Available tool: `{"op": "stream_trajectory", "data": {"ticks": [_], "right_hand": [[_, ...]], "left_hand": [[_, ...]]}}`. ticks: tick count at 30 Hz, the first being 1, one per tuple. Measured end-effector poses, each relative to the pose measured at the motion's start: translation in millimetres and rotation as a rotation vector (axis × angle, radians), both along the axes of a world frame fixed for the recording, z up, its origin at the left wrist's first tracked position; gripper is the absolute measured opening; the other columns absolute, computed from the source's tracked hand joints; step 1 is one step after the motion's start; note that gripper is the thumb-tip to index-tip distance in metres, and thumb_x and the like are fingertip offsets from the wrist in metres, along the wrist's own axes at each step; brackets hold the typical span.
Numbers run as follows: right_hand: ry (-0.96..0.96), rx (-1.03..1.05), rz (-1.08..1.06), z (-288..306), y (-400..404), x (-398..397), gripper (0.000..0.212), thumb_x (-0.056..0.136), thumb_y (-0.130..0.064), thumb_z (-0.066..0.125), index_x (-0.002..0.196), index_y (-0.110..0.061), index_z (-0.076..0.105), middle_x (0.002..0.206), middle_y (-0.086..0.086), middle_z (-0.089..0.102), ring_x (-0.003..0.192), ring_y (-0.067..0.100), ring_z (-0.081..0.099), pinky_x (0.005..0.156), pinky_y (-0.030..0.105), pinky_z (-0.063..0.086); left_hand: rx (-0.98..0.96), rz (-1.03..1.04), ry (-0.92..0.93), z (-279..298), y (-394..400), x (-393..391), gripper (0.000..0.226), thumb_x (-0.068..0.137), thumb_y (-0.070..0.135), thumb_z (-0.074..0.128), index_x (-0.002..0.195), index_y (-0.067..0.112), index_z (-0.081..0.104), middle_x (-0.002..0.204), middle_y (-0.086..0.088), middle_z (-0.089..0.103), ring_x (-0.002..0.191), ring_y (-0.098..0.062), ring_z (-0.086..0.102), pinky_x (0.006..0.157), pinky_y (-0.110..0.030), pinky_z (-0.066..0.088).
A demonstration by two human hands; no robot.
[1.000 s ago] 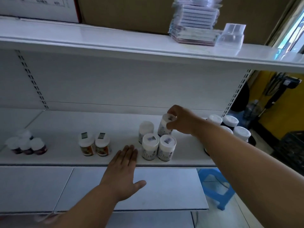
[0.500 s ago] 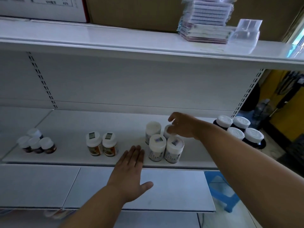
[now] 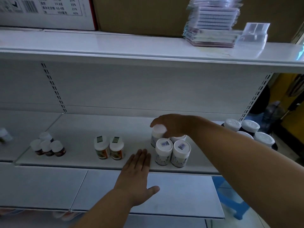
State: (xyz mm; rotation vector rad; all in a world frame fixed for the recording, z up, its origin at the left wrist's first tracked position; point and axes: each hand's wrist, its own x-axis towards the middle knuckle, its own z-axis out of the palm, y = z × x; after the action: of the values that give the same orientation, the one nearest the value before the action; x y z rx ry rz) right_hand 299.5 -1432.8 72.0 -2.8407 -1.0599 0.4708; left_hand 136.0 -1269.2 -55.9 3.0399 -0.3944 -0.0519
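Several white bottles stand in a tight cluster on the middle shelf (image 3: 82, 129). Two in front, the left one (image 3: 163, 152) and the right one (image 3: 181, 153), carry purple stickers on their lids. My right hand (image 3: 174, 126) reaches over the cluster, fingers curled round the lid of the back-left white bottle (image 3: 156, 136). The back-right bottle (image 3: 178, 138) is mostly hidden under my palm. My left hand (image 3: 137, 175) lies flat, fingers straight, fingertips on the shelf's front edge left of the cluster, holding nothing.
Two orange-labelled bottles (image 3: 109, 148) and several small dark jars (image 3: 47, 147) stand further left. Dark jars with white lids (image 3: 250, 129) sit at the right end. The top shelf holds stacked packets (image 3: 212, 27), a clear plastic piece (image 3: 253, 37) and a box (image 3: 49, 12). A blue stool (image 3: 230, 199) stands below.
My right hand set the back-right bottle down, let go of it and shifted left onto the back-left bottle. My left hand stayed flat at the shelf edge.
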Motion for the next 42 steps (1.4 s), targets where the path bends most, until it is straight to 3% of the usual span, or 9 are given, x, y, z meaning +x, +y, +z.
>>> {"op": "stream_trajectory", "data": {"ticks": [7,10,16,19,22,28,34,39,42], "right_hand": [[-0.049,0.64,-0.299,45.3,-13.7,-45.7,0.055,0.081,-0.02,0.071,0.132,-0.03,0.054,0.125,-0.007,0.061,0.11,0.013,0.059,0.094,0.034,0.049],[0.177,0.977,-0.391,49.0,-14.9,-96.6,0.048,0.084,-0.017,0.067,0.13,-0.027,0.057,0.113,-0.008,0.065,0.098,0.006,0.064,0.081,0.025,0.05],[0.869,1.665,-0.529,21.4,-10.9,-154.5,0.043,0.075,-0.015,0.06,0.115,-0.001,0.062,0.106,0.021,0.065,0.098,0.035,0.063,0.087,0.047,0.051],[1.175,1.834,-0.617,9.9,-15.6,-169.7,0.071,0.063,-0.02,0.078,0.128,0.0,0.057,0.121,0.025,0.061,0.104,0.036,0.064,0.085,0.047,0.055],[1.348,1.874,-0.606,5.9,-21.3,-181.6,0.09,0.054,-0.025,0.089,0.133,0.001,0.053,0.112,0.022,0.061,0.097,0.036,0.064,0.081,0.047,0.055],[1.368,1.764,-0.648,-2.0,-26.0,-198.3,0.076,0.048,-0.03,0.095,0.111,0.001,0.065,0.098,0.023,0.063,0.072,0.036,0.066,0.064,0.043,0.057],[1.436,1.78,-0.624,-8.6,-28.5,-200.0,0.082,0.063,-0.021,0.078,0.137,0.002,0.049,0.119,0.028,0.057,0.097,0.043,0.061,0.091,0.052,0.049],[1.311,1.733,-0.749,-10.0,-29.4,-203.7,0.088,0.044,-0.034,0.097,0.118,0.0,0.064,0.097,0.02,0.065,0.08,0.041,0.066,0.071,0.051,0.056],[1.378,1.692,-0.754,-9.4,-29.6,-203.6,0.084,0.057,-0.05,0.087,0.12,-0.001,0.061,0.1,0.021,0.06,0.079,0.039,0.064,0.072,0.049,0.055]], "left_hand": [[0.04,-0.002,0.038,4.4,0.2,0.3,0.106,0.088,0.077,0.033,0.153,0.013,-0.021,0.155,-0.003,-0.034,0.149,-0.021,-0.025,0.119,-0.037,-0.017],[0.05,0.0,0.043,6.5,0.6,0.0,0.107,0.088,0.078,0.033,0.154,0.013,-0.02,0.161,-0.007,-0.027,0.149,-0.022,-0.024,0.12,-0.037,-0.016],[0.069,0.008,0.05,8.4,-0.3,-1.5,0.108,0.087,0.08,0.033,0.155,0.012,-0.016,0.164,-0.009,-0.019,0.151,-0.024,-0.019,0.118,-0.037,-0.018],[0.049,0.006,0.014,4.2,1.5,-1.0,0.108,0.087,0.08,0.033,0.155,0.013,-0.019,0.163,-0.008,-0.022,0.15,-0.023,-0.022,0.119,-0.037,-0.017],[0.044,-0.002,0.006,1.4,1.7,-1.1,0.108,0.086,0.081,0.031,0.155,0.014,-0.019,0.163,-0.007,-0.025,0.149,-0.021,-0.025,0.119,-0.037,-0.017],[0.028,-0.006,-0.016,-0.7,1.8,0.3,0.109,0.085,0.082,0.033,0.156,0.015,-0.016,0.163,-0.005,-0.023,0.15,-0.021,-0.022,0.117,-0.036,-0.018],[0.027,-0.008,-0.03,-1.1,1.7,-1.5,0.107,0.086,0.081,0.032,0.156,0.015,-0.017,0.163,-0.005,-0.024,0.149,-0.02,-0.023,0.117,-0.035,-0.019],[0.049,-0.011,-0.042,-1.0,1.9,-0.5,0.106,0.087,0.08,0.028,0.155,0.014,-0.017,0.163,-0.006,-0.024,0.15,-0.022,-0.022,0.119,-0.037,-0.016],[0.043,-0.011,-0.043,-2.5,2.1,-0.4,0.106,0.084,0.082,0.022,0.155,0.013,-0.017,0.163,-0.007,-0.022,0.15,-0.022,-0.021,0.119,-0.037,-0.015]]}}
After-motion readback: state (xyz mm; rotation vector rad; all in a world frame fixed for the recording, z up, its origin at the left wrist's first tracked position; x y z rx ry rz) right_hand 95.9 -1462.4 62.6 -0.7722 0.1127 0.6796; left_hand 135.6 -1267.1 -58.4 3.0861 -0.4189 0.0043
